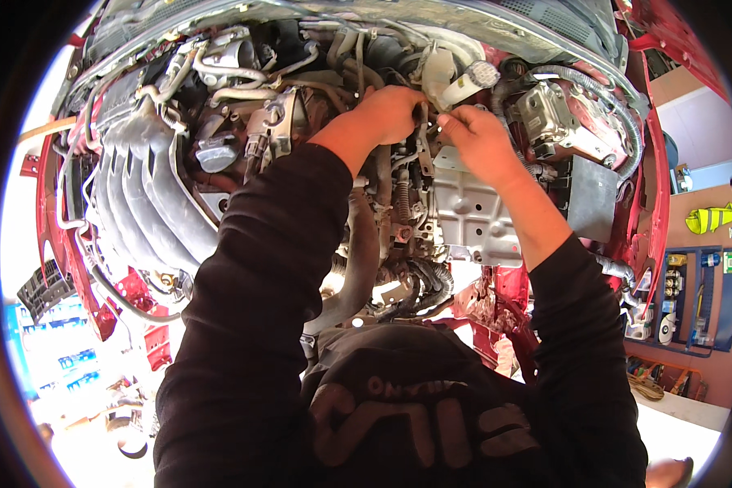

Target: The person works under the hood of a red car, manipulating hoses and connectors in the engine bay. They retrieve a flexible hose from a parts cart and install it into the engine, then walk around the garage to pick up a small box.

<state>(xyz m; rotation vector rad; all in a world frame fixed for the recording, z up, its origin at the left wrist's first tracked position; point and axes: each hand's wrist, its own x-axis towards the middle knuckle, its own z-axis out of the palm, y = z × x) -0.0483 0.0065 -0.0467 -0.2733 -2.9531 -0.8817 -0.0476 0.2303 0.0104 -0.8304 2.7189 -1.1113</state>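
Both of my arms reach forward into the open engine bay of a red car. My left hand is curled beside an upright metal bracket, its fingertips turned away from view. Just to the right, my right hand has its thumb bent in against the fingers; whatever is between them is too small or hidden to name. Right above the hands sits a yellowed plastic reservoir, with a white-ended cylinder beside it. Below my right hand lies a flat metal tray with holes.
A grey ribbed intake manifold fills the left of the bay. Thick hoses run down the middle. At the right are a metal-cased unit and a black box. A blue rack with bottles stands by the wall.
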